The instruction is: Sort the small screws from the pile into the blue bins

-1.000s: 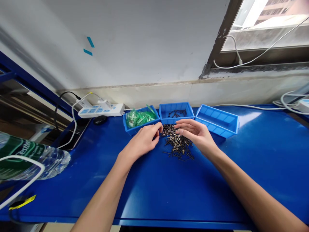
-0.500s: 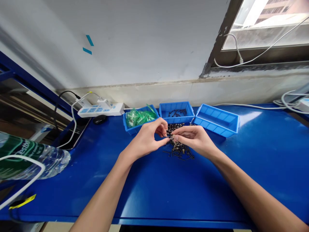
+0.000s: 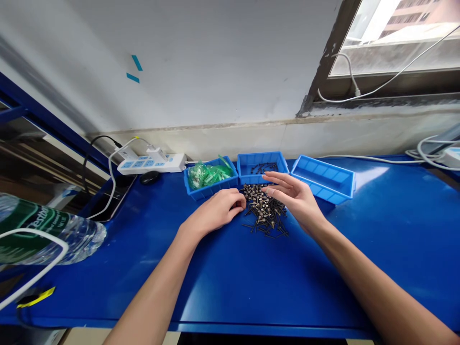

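Note:
A heap of dark screws (image 3: 266, 208) with some brighter metal pieces lies on the blue table between my hands. My left hand (image 3: 219, 211) rests at the heap's left side, fingers curled in towards the thumb; whatever they may hold is hidden. Over the heap's right edge hovers my right hand (image 3: 296, 196), its fingers stretched out and somewhat apart, nothing visible in them. Its fingertips come close to the front wall of the middle blue bin (image 3: 247, 178), which has a few dark screws (image 3: 264, 167) inside.
Left of the middle bin stands a blue bin (image 3: 203, 193) of green plastic bags (image 3: 210, 173). On the right is an angled blue bin (image 3: 332, 192). A power strip (image 3: 172, 163), a black mouse-like object (image 3: 149, 178) and a large water bottle (image 3: 81, 237) are on the left.
My hands have separated from their meeting point above the heap. The left has dropped down and left with fingers curling; the right has moved slightly right and its fingers have spread.

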A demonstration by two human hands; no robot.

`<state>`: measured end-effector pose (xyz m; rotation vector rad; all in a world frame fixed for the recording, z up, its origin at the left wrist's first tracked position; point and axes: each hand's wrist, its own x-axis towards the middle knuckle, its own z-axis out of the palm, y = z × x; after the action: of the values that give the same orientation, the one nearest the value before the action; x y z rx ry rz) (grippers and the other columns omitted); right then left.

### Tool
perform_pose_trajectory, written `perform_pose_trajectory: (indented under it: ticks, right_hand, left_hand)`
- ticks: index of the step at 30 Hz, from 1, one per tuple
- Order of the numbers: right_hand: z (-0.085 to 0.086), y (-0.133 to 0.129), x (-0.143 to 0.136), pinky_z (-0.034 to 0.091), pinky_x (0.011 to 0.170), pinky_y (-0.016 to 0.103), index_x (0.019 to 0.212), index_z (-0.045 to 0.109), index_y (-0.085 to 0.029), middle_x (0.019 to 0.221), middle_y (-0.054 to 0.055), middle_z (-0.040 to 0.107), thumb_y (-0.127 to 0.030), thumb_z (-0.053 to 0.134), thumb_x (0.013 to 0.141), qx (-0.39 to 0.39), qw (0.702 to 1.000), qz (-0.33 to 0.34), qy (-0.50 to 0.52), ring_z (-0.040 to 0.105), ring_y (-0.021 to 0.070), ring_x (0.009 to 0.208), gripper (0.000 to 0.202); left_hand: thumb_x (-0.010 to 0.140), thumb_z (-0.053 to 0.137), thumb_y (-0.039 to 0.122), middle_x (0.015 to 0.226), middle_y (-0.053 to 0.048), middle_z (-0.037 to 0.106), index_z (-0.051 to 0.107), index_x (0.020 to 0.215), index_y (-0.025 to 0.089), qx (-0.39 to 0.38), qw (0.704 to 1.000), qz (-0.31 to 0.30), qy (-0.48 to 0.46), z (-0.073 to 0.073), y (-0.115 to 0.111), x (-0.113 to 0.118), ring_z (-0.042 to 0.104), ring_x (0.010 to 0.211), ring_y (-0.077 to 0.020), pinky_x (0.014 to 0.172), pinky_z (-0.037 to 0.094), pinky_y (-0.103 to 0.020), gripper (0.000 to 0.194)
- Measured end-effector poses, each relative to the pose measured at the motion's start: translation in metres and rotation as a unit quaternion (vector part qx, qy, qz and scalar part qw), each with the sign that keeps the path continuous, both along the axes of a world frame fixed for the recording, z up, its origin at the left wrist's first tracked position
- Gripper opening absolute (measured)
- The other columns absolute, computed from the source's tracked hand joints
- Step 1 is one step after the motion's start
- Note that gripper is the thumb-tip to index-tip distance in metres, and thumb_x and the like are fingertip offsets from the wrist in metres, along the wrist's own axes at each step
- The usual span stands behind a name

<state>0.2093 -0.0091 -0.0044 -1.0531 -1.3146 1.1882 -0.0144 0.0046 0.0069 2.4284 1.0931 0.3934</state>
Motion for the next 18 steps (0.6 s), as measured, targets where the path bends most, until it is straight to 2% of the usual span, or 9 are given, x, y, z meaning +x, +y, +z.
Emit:
perform_pose_trajectory:
  ticks: [5,13,18]
  right_hand:
    - [0.0046,-0.0013,0.0006,0.057,0.101,0.05,0.113,0.074,-0.021,0.122,0.011,0.075,-0.034,0.081,0.075,-0.005,1.0,0.001,0.004,0.076,0.0284,0.103,0.04]
    - [0.0028,-0.0018,0.003,0.058,0.099,0.047,0.113,0.075,-0.023,0.123,0.01,0.075,-0.032,0.08,0.078,-0.005,1.0,0.011,0.006,0.077,0.0253,0.096,0.036]
    - [0.003,-0.001,0.0029,0.059,0.097,0.046,0.11,0.075,-0.023,0.12,0.009,0.076,-0.03,0.079,0.078,-0.003,1.0,0.008,0.008,0.077,0.0241,0.093,0.034]
  left_hand:
    - [0.092,0.063,0.009,0.104,-0.006,0.07,0.07,0.105,0.019,0.014,0.999,-0.01,-0.03,-0.0033,-0.0005,-0.0005,0.068,0.092,-0.0195,0.086,0.054,-0.033,0.018]
    - [0.093,0.061,0.005,0.092,-0.004,0.067,0.069,0.087,0.016,0.019,1.0,-0.008,0.002,-0.0064,0.0004,0.0019,0.066,0.082,-0.0177,0.076,0.053,-0.03,0.015]
    - [0.093,0.063,0.007,0.104,-0.006,0.069,0.071,0.104,0.018,0.037,0.999,-0.02,-0.021,-0.0048,-0.0012,0.0031,0.069,0.092,-0.0198,0.084,0.055,-0.032,0.017]
